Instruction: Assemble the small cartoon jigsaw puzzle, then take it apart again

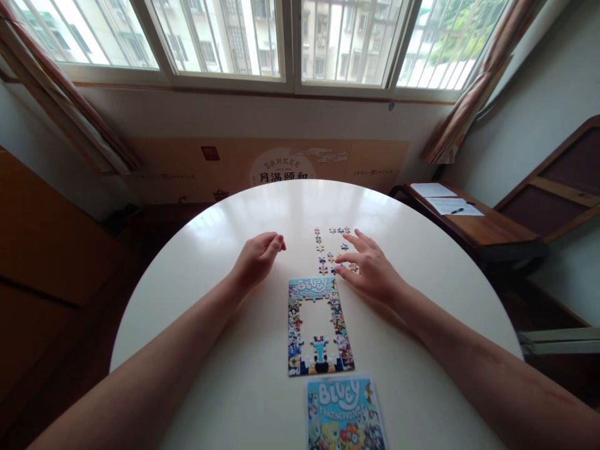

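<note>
My right hand [368,267] reaches over the loose puzzle pieces [320,248] with its fingers spread; some pieces lie under or beside the fingertips. My left hand [259,255] rests on the table to the left of them, fingers curled into a fist; whatever may be inside is hidden. Between my forearms lies a partly assembled jigsaw puzzle [294,325] with "Bluey" lettering, its border joined and its middle showing bare white. A few joined pieces fill the bottom centre of that gap. Closer to me is a reference picture [344,412] with the same lettering, cut off by the lower edge.
All of this lies on a round white table [210,394]. Beyond it, a printed cardboard panel [178,162] leans below the barred windows. On the right, a wooden side table [473,231] carries paper sheets [447,206] and a pen.
</note>
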`<control>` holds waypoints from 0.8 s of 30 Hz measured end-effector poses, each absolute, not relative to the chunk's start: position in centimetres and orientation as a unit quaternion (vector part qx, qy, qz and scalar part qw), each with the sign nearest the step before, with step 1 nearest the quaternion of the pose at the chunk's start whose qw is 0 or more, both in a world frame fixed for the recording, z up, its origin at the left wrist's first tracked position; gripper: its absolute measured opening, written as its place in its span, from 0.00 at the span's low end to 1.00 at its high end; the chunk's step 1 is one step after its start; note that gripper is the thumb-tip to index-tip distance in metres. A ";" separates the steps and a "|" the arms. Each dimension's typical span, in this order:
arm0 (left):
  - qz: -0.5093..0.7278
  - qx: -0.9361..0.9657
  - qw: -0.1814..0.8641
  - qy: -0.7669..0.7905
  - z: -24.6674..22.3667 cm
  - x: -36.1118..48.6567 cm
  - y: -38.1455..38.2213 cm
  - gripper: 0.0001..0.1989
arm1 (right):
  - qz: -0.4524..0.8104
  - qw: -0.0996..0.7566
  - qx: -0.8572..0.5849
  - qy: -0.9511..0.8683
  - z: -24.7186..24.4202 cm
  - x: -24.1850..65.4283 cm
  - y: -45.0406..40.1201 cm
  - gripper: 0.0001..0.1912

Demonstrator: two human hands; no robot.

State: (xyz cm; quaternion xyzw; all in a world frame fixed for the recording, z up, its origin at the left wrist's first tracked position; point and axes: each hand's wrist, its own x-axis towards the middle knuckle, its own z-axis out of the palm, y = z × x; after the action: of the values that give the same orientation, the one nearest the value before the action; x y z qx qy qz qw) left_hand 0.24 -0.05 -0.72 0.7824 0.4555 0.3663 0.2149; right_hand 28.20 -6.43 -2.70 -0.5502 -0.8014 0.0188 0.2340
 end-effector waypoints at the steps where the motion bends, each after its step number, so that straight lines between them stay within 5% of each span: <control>1: 0.365 0.783 0.215 0.456 -0.7 0.3 -0.1 0.18 | 0.018 0.233 -0.553 -0.800 -2.7 28.1 -6.4 0.11; 24: 0.355 0.801 0.204 0.437 -0.3 0.8 -0.5 0.19 | 0.052 0.208 -0.559 -0.801 -2.5 27.7 -6.1 0.11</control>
State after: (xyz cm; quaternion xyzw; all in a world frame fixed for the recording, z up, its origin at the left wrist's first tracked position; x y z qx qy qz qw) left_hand 0.81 -0.53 -0.31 0.8012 0.4368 0.3548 0.2035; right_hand 27.71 -6.13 -2.55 -0.5589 -0.8010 0.0516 0.2082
